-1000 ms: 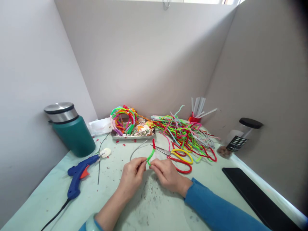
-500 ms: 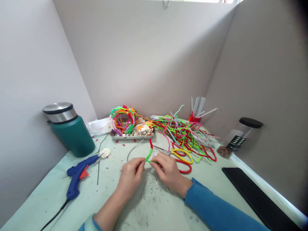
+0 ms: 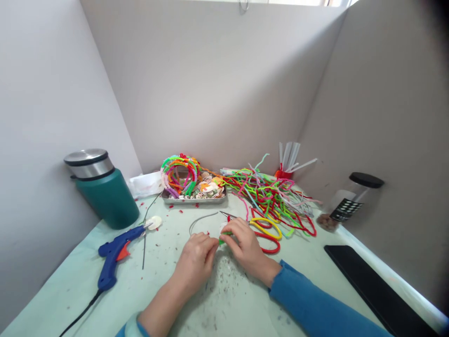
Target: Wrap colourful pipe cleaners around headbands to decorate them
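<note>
Fingertips of my left hand [image 3: 197, 258] and my right hand [image 3: 246, 246] meet low over the table, both pinching a short green pipe cleaner [image 3: 221, 242]. Most of it is hidden by my fingers. A red tip [image 3: 228, 218] shows just above my right fingers. Behind my left hand a thin grey wire [image 3: 199, 218] curves up; whether I hold its lower end cannot be seen. Just beyond my right hand lie scissors with yellow handles [image 3: 270, 228] and red handles [image 3: 269, 244], their blades partly covered by the hand.
At the back, a metal tray [image 3: 196, 201] holds shells and colourful pipe-cleaner rings [image 3: 179, 175]. Loose pipe cleaners [image 3: 270, 192] are heaped beside it. Left stand a green flask [image 3: 108, 196] and a blue glue gun [image 3: 114, 257]; right, a jar [image 3: 345, 203] and black strip [image 3: 368, 281].
My left hand has shifted right, closer to my right hand. The pipe cleaner's upright part has tipped toward my right fingers and is now mostly covered. The grey wire has moved slightly.
</note>
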Demonstrator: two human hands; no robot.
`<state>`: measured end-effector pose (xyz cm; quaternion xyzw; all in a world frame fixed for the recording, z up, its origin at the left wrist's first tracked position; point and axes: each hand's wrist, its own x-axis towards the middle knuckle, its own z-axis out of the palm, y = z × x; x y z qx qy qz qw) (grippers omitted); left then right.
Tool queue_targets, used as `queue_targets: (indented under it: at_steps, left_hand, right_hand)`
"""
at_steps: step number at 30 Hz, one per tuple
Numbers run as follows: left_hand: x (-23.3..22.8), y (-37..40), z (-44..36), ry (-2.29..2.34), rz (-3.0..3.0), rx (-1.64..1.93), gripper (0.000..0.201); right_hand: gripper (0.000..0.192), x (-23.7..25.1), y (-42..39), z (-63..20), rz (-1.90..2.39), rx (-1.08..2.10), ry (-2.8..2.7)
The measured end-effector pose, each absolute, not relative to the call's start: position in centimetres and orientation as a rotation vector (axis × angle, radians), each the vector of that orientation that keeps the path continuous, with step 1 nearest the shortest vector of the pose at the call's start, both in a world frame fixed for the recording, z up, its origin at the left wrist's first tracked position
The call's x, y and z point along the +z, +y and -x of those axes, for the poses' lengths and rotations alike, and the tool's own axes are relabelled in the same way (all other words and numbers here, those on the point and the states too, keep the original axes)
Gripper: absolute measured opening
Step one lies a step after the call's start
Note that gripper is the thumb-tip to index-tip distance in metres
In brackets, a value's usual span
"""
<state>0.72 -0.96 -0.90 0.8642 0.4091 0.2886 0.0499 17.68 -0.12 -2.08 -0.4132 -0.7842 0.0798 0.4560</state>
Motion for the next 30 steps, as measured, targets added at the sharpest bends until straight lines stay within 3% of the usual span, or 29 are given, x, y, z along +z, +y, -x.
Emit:
queue_targets:
  at_steps: [6,18,23,27,30]
  left_hand:
    - [-1.11,-1.1,-0.7,1.208,-2.535,0.975,0.014]
    - [-1.06,-1.07,-0.81,1.174,-2.666,1.038,0.015]
    - [-1.01,-0.93,-0.68,1.293,-2.483,1.137,0.016]
    - [-0.76,-0.73,-0.57,1.406,-2.243,1.151,0.019]
    - [-0.49,-0.6,-0.59,1.432,-2.087,1.081,0.024]
  right_hand:
    - [0.009,-2.23,0.08,-17.66,1.074,0.194,-1.947]
    - [0.01,-2.14,-0.16,-17.48,1.048,0.218,-1.849]
    - [0.008,-1.82,-0.4,-17.73,1.02,0.21,-1.794]
    - [0.019,-2.01,-0.54,-17.79,1.006,0.202,-1.972]
    - [0.011,-1.98,-0.57,-17.62,1.005,0.201,-2.032]
